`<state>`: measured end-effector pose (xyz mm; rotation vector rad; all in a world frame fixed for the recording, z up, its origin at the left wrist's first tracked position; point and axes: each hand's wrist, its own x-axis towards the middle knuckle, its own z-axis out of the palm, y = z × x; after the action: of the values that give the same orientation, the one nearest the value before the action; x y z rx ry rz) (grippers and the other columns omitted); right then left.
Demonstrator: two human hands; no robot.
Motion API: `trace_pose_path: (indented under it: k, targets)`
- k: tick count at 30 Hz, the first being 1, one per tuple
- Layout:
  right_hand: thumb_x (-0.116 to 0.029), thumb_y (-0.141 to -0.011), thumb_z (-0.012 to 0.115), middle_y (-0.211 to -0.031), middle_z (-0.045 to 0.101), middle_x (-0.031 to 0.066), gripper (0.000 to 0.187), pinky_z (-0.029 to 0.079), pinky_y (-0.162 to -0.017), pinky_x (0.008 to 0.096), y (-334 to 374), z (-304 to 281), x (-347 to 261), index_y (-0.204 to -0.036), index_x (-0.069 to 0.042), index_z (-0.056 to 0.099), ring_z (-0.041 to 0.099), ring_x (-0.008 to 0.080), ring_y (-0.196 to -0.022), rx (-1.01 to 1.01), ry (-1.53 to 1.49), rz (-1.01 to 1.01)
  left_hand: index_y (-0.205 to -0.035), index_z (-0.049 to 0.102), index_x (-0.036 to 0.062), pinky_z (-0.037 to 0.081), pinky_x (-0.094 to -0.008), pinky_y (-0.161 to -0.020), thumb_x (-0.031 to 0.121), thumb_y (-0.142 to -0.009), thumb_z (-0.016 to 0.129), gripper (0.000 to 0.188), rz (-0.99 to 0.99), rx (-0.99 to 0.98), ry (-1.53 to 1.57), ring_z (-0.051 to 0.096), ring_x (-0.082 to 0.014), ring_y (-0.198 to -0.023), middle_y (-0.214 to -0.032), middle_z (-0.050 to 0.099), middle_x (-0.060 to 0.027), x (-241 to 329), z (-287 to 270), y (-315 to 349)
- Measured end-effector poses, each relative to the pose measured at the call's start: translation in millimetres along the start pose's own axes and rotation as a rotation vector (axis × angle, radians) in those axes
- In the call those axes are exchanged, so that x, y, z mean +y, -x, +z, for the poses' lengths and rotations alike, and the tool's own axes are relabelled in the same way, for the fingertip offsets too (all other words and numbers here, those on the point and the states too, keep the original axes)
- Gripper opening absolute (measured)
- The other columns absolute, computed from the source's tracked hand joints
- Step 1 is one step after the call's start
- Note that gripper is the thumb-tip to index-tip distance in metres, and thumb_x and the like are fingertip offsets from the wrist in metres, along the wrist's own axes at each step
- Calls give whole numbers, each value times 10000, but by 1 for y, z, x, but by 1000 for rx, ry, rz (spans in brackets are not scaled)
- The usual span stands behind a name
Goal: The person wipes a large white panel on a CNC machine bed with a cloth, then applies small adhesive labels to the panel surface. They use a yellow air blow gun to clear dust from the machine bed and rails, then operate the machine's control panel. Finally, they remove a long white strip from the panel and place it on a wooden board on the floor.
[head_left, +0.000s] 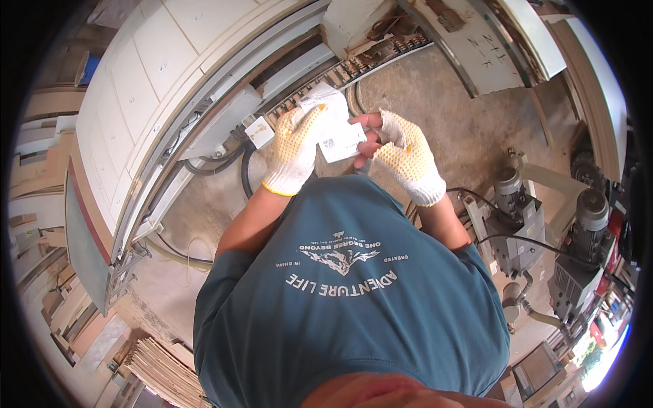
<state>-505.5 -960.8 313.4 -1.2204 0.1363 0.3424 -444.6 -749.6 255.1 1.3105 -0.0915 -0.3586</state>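
Observation:
A strip of white paper labels [345, 140] hangs between my hands, in front of my chest. It bears small print and a square code, and its upper end folds back over my left fingers. My left hand [296, 145], in a white knit glove with yellow dots, is closed on the strip. My right hand [403, 151] wears a matching glove with bare fingertips showing. Its thumb and fingers pinch the right edge of the labels. Some fingertips are hidden behind the paper.
A machine with a long pale panel table [146, 75] curves along the left. A cable chain [401, 47] lies ahead, near a white marked panel [476, 51]. Motors or pumps [511, 197] with hoses stand at the right. Stacked boards [160, 370] lie at the lower left.

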Motion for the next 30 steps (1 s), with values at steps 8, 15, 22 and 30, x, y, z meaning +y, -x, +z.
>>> trace_pose_path:
  k: [8, 15, 22, 30]
  targets:
    - [-14, -894, 659, -840, 592, -18, 457, 522, -756, 257, 27, -34, 5, -1348, -9, 611, 614, 100, -770, 20, -8, -90, -1282, 653, -69, 547, -331, -873, 145, -1005, 599, 354, 119, -44, -119, 688, -184, -1031, -1162, 713, -124, 1, 45, 12]
    - [6, -894, 690, -839, 586, -24, 482, 505, -759, 253, 45, -57, 2, -1368, -10, 601, 612, 87, -787, -6, 114, -77, -1278, 640, -11, 558, -378, -914, 263, -1060, 558, 360, 150, 69, -6, 694, -218, -1049, -1178, 704, -111, 6, 52, -9]
    - [26, -890, 678, -835, 591, -20, 510, 506, -787, 245, 46, -75, 5, -1392, -12, 592, 616, 86, -797, -28, 76, -81, -1233, 660, -9, 528, -344, -932, 192, -1057, 552, 289, 322, 172, -130, 673, -195, -1061, -1160, 703, -104, -11, 52, -19]
    - [-18, -885, 677, -806, 615, -18, 443, 500, -762, 248, 50, -97, 12, -1327, -26, 650, 587, 74, -776, -100, 315, -68, -1354, 593, -12, 535, -338, -941, 99, -1035, 550, 340, 267, 126, -21, 652, -187, -1099, -1232, 663, -96, 28, 71, -22]
